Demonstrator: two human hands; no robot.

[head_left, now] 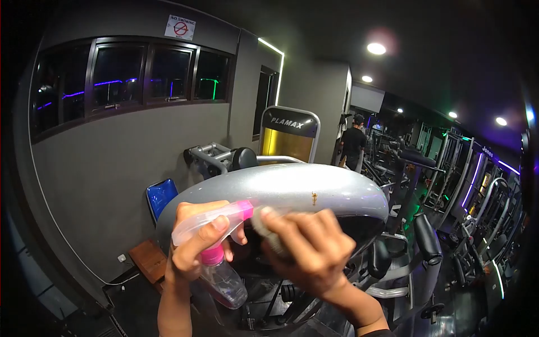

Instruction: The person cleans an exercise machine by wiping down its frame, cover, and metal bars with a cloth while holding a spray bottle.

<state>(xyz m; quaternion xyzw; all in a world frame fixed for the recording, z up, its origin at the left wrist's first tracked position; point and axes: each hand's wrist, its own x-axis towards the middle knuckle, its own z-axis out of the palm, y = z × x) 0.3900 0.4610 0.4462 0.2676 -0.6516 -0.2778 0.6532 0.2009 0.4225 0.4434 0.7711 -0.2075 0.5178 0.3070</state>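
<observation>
Wall beyond blue chair, silver casing, spray bottle

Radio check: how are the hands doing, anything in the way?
Left hand grips clear, pink-nozzled plastic spray bottle. Right hand holds blurred greyish cloth-like item. Rounded silver machine cover beyond; nothing seen between.

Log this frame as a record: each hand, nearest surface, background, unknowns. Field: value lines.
left_hand: left hand gripping a clear spray bottle, pink nozzle pointed toward the right hand
right_hand: right hand holding a greyish item, motion-blurred
nearest_surface: rounded silver cover, beyond both hands
background_left: blue chair, "NO SMOKING" sign
background_center: PLAMAX machine
background_right: person in dark shirt
unknown: greyish item's material; contact with cover
</observation>
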